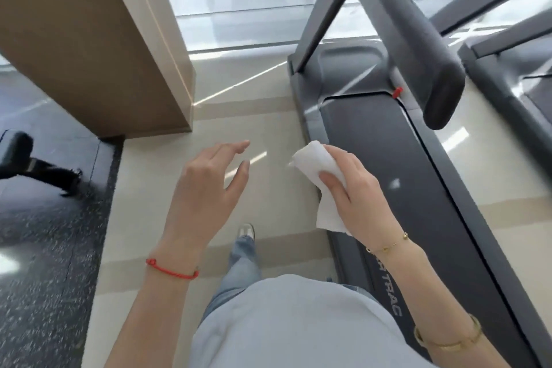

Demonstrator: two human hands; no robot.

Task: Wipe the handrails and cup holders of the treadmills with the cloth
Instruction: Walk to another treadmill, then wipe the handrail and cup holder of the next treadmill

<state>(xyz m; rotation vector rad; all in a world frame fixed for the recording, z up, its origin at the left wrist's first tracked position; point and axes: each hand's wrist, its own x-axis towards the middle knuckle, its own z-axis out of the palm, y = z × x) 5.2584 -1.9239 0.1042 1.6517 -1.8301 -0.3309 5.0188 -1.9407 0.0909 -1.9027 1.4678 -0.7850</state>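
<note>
A grey treadmill (pixel 388 164) runs along the right, its dark belt stretching away from me. Its thick padded handrail (pixel 418 39) slants overhead from the top centre to a rounded end at the right. My right hand (pixel 355 188) grips a white cloth (pixel 316 170), folded over the fingers with one end hanging down, held in the air above the treadmill's left edge and well below the handrail. My left hand (pixel 209 188) hovers over the pale floor, fingers relaxed and spread, holding nothing. No cup holders are in view.
A tan pillar (pixel 89 39) stands at the left with a window behind it. A second treadmill (pixel 513 75) lies at the far right. Dark speckled flooring (pixel 44 248) and a black machine part (pixel 18 155) fill the left. My leg and shoe (pixel 246 233) are on the pale floor.
</note>
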